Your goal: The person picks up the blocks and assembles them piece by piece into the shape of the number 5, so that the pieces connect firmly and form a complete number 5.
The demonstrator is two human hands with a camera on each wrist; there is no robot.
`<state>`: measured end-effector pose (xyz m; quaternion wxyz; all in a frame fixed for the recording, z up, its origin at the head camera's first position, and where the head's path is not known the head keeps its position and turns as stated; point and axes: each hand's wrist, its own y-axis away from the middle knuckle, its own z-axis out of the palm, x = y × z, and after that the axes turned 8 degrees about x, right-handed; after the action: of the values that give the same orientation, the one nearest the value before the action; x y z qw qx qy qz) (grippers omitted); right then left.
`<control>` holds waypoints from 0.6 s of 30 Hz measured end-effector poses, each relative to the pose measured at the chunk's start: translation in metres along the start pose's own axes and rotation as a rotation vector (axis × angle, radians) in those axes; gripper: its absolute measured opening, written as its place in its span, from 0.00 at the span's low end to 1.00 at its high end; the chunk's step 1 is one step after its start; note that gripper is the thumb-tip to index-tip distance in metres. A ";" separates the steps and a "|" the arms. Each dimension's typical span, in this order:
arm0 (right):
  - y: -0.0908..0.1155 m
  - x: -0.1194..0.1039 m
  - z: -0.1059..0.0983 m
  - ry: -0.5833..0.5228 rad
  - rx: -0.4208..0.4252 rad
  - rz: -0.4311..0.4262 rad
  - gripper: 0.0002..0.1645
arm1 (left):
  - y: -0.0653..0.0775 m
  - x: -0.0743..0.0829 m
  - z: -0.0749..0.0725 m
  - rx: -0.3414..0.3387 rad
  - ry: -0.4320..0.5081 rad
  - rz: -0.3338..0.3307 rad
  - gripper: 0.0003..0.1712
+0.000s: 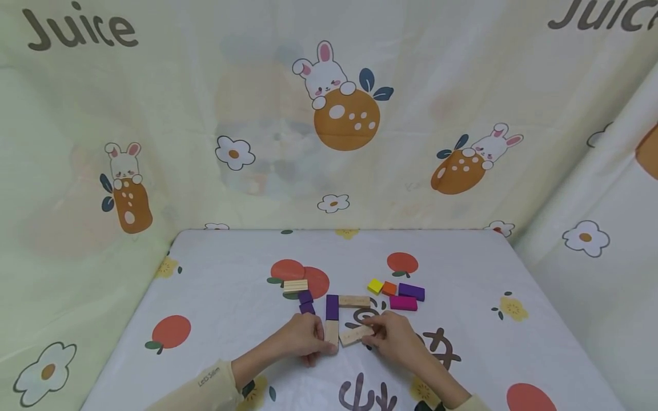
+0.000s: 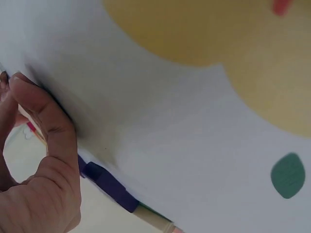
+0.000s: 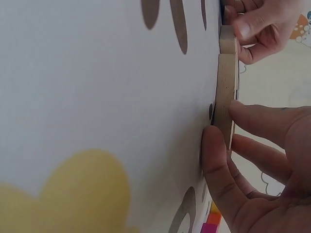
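My left hand [image 1: 307, 337] holds a plain wooden block [image 1: 332, 331], its thumb at the near end and a finger along the left side. Pinched by its right end, a second plain block [image 1: 352, 336] lies slightly slanted in my right hand [image 1: 394, 338]. In the right wrist view, that block [image 3: 225, 85] has its far end right at the block under the left fingers. A purple block [image 1: 332, 307] continues the left-hand block in a line away from me. From its top, another plain block [image 1: 354, 301] extends to the right, making three sides of a frame.
Left of the frame lie two small purple blocks [image 1: 306, 302] and a plain block [image 1: 295, 286]. To the right are a yellow block [image 1: 375, 286], an orange block [image 1: 389, 289], a purple block [image 1: 412, 291] and a magenta block [image 1: 403, 303]. A patterned curtain [image 1: 277, 188] stands behind the table.
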<state>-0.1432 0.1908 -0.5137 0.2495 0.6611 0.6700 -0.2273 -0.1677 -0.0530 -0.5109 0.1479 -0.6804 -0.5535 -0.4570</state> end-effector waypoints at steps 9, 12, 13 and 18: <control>-0.002 0.003 0.001 0.013 0.000 -0.032 0.17 | 0.000 -0.001 0.000 -0.016 0.013 0.018 0.18; -0.001 0.004 0.000 0.024 0.004 -0.047 0.16 | -0.001 -0.002 0.000 -0.014 0.009 0.023 0.18; -0.001 0.004 -0.001 0.026 0.003 -0.049 0.16 | -0.001 -0.002 0.000 -0.014 0.010 0.024 0.18; 0.001 0.006 -0.005 0.037 -0.006 -0.078 0.17 | -0.001 -0.003 0.000 -0.009 0.006 0.025 0.18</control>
<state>-0.1426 0.1986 -0.5133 0.2303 0.6378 0.7005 -0.2226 -0.1687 -0.0546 -0.5141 0.1522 -0.6866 -0.5425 -0.4595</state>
